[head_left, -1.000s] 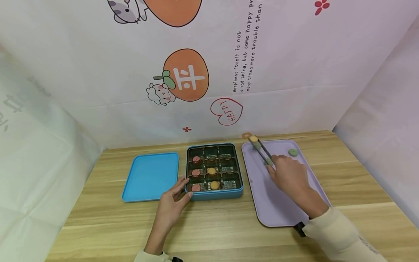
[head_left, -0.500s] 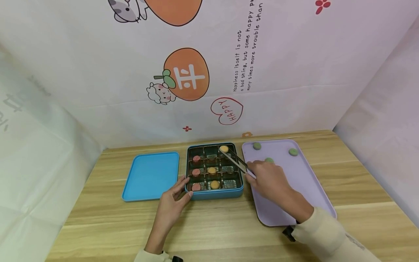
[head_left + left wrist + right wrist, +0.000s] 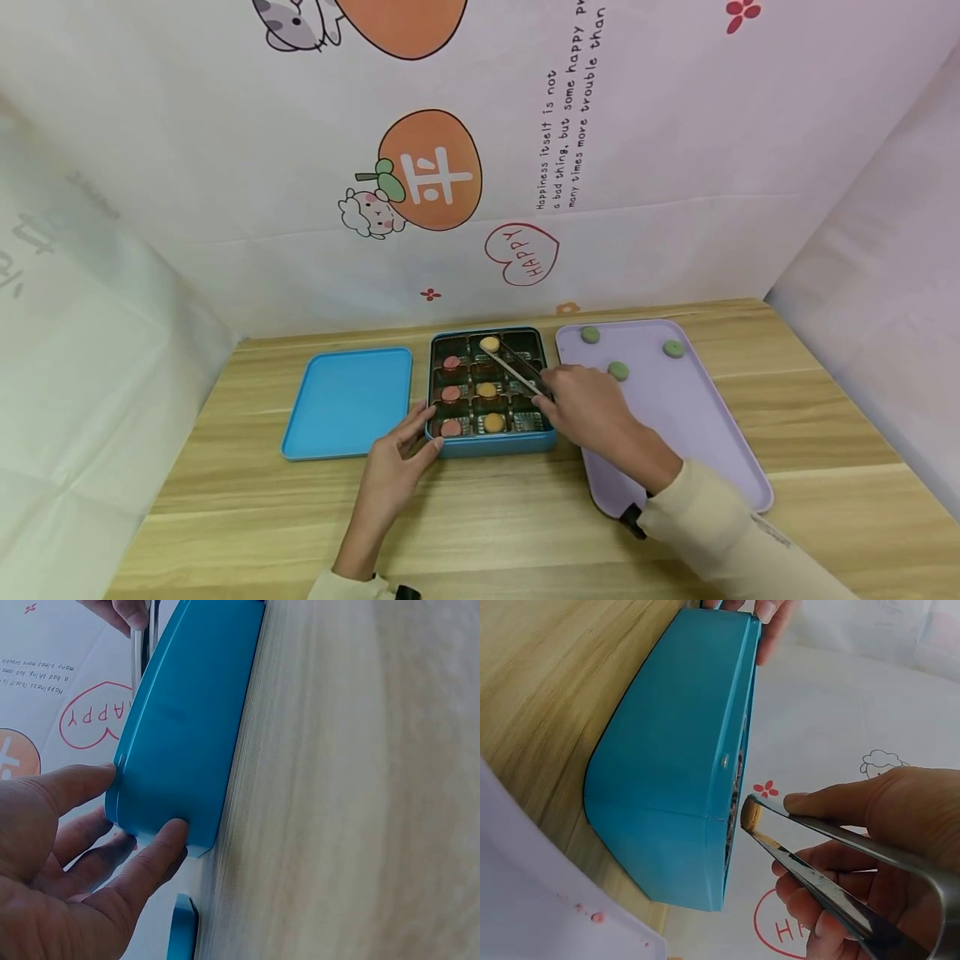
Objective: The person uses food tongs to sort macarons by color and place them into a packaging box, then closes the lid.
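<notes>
A blue tin box point(image 3: 491, 444) point(image 3: 180, 742) point(image 3: 675, 757) with dark compartments holds three pink sweets point(image 3: 451, 395) in its left column and two yellow ones point(image 3: 486, 390) in the middle column. My right hand point(image 3: 588, 408) grips metal tongs point(image 3: 517, 371) point(image 3: 840, 877) that pinch a yellow sweet point(image 3: 490, 343) point(image 3: 750, 817) over the box's far middle compartment. My left hand point(image 3: 397, 467) point(image 3: 67, 862) holds the box's near left corner, thumb on the front wall and fingers on the left side.
The blue lid point(image 3: 347, 402) lies left of the box. A lilac tray point(image 3: 675, 433) on the right carries three green sweets point(image 3: 617, 371). A printed white cloth backs the wooden table point(image 3: 480, 533) and walls both sides.
My right hand has carried the tongs and the yellow sweet from the tray's far left corner leftward over the box, now at the far middle compartment. The left hand has stayed put.
</notes>
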A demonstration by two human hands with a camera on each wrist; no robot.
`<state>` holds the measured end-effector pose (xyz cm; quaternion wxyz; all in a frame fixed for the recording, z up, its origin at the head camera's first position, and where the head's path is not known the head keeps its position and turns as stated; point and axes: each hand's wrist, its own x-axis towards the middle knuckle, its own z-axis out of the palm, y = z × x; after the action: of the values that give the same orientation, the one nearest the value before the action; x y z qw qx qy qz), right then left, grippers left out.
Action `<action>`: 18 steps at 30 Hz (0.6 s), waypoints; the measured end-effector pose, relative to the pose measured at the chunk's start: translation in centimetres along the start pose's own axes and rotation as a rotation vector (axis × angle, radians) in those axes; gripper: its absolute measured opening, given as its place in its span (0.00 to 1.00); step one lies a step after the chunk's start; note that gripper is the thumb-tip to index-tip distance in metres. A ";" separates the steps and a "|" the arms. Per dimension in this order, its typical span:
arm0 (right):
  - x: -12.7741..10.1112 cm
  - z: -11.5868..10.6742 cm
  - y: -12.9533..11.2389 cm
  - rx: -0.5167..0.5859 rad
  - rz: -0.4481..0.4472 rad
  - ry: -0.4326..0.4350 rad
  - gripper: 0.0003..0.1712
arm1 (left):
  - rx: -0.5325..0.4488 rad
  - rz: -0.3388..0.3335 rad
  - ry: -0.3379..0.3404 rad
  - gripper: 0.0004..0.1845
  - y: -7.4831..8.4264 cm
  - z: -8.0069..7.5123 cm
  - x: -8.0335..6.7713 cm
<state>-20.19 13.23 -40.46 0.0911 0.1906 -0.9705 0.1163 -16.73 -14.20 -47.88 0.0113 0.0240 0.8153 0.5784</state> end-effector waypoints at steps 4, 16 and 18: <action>0.3 0.3 0.0 0.004 0.022 -0.016 0.11 | -0.009 -0.001 0.001 0.28 0.2 0.0 -0.1; 0.4 0.6 0.1 -0.014 0.017 0.004 0.11 | 0.021 -0.015 0.012 0.28 -0.1 0.1 0.2; 0.4 0.6 0.1 -0.012 0.020 0.003 0.11 | 0.027 -0.018 0.016 0.28 -0.1 0.1 0.2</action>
<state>-20.69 13.05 -40.99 0.0928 0.1803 -0.9729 0.1115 -16.94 -14.14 -47.99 0.0096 0.0124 0.8234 0.5672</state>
